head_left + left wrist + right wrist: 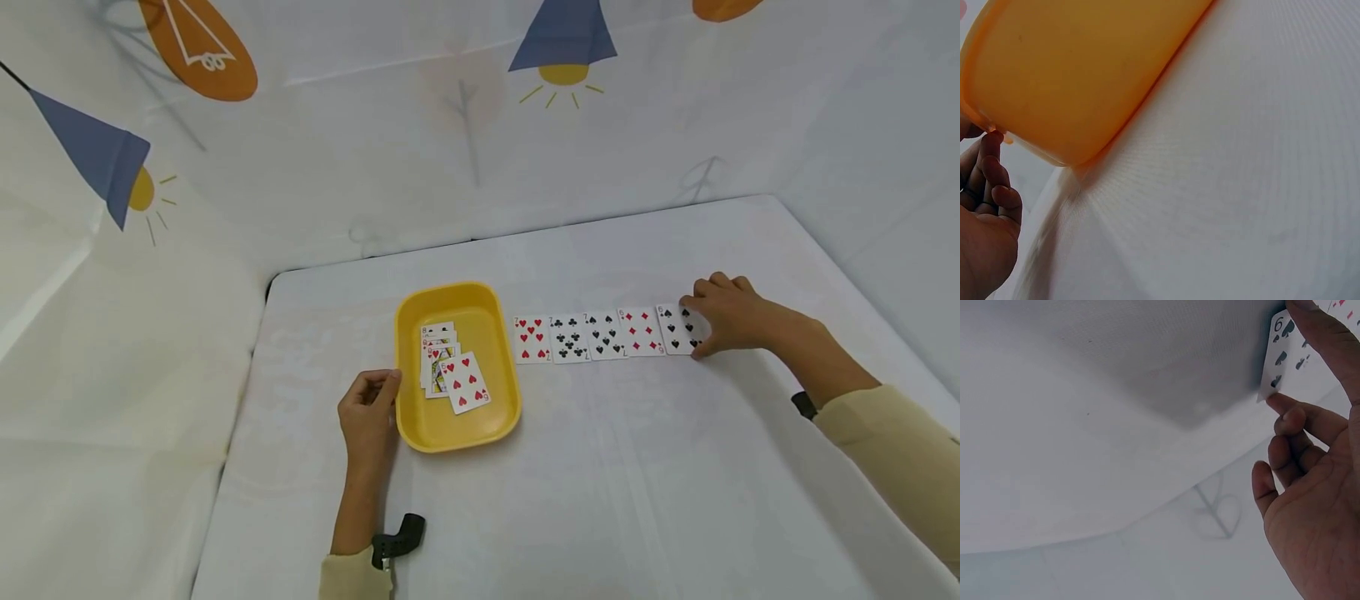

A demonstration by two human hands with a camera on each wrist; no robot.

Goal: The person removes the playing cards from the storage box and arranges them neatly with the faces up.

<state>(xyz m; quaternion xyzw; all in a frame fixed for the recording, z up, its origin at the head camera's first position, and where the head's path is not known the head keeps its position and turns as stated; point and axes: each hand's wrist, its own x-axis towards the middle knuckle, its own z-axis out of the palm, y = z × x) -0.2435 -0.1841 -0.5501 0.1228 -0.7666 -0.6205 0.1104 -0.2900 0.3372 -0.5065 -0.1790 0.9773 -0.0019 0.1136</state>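
My left hand (367,414) pinches the left rim of a yellow tray (510,417) between thumb and fingers; the left wrist view shows the tray's side wall (1091,81) and the curled fingers (992,169). Inside the tray lie overlapping playing cards, with a six of hearts (465,383) on top. To the right, my right hand (731,317) holds the six of spades (671,329) by its top and bottom edges at the row's right end. In the right wrist view, thumb and index finger span that card (1279,359), partly hiding it.
Between tray and right hand runs a row of face-up cards: seven of hearts (532,340), seven of clubs (569,340), seven of spades (605,337) and six of diamonds (641,333). A white cloth (570,500) covers the table. Patterned white fabric (360,150) hangs behind it.
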